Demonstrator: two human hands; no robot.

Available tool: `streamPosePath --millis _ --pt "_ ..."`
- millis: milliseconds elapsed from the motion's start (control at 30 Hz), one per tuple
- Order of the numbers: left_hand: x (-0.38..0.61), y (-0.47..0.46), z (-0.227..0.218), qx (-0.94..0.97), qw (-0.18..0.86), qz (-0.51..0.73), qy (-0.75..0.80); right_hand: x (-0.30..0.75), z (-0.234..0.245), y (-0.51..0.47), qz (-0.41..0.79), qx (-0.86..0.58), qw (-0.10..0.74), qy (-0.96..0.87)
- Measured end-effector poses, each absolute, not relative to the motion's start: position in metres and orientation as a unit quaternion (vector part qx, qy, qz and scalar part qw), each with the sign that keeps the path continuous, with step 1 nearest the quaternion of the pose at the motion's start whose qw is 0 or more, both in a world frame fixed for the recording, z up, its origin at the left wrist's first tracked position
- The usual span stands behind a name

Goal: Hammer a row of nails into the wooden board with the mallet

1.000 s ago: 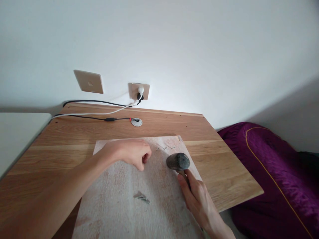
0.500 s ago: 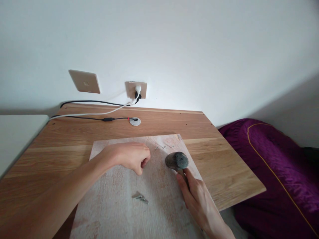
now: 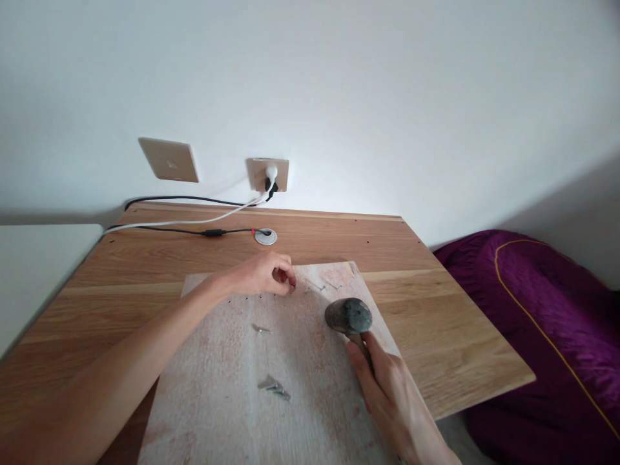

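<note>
A pale whitewashed board (image 3: 217, 387) lies on the wooden desk (image 3: 145, 258). My right hand (image 3: 387, 394) is wrapped round the handle of a hammer (image 3: 349, 316), whose dark head rests on the board's right side. My left hand (image 3: 264, 274) reaches to the board's far edge, fingers pinched together near a small nail there; what they hold is too small to make out. A single loose nail (image 3: 260, 329) lies on the board, and a small cluster of nails (image 3: 275, 386) lies nearer me. More bent nails (image 3: 320, 286) sit by the far right corner.
Black and white cables (image 3: 194, 223) run across the desk's back to a wall socket (image 3: 267, 174) and a round grommet (image 3: 266, 237). A blank wall plate (image 3: 168, 159) is left of the socket. A purple cushion (image 3: 547, 310) lies right of the desk; a white surface (image 3: 33, 258) is at left.
My left hand moved from the middle of the board to its far edge, leaving a single nail lying where it was. The hammer and right hand stayed almost still.
</note>
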State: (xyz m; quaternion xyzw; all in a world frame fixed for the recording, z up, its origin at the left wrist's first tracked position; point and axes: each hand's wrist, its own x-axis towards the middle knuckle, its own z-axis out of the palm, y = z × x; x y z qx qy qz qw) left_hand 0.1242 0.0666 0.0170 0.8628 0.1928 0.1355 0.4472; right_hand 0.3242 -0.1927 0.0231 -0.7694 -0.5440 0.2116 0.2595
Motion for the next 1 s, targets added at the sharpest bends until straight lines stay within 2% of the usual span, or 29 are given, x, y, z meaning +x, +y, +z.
streamPosePath --millis 167,400,567,1000 --pt "0.126 0.0639 0.0175 0.863 0.436 0.156 0.203 0.3233 0.0223 -0.1937 0.227 -0.766 0.27 -0.537" --pt "0.1258 0.0654 0.0136 0.838 0.487 0.149 0.197 0.3221 0.0239 -0.1913 0.234 -0.773 0.268 -0.525" --pt "0.1266 0.0657 0.0134 0.856 0.469 0.142 0.167 0.3221 0.0217 -0.1916 0.237 -0.777 0.27 -0.518" --pt "0.1244 0.0642 0.017 0.87 0.432 0.123 0.203 0.3257 0.0178 -0.1918 0.26 -0.769 0.267 -0.518"
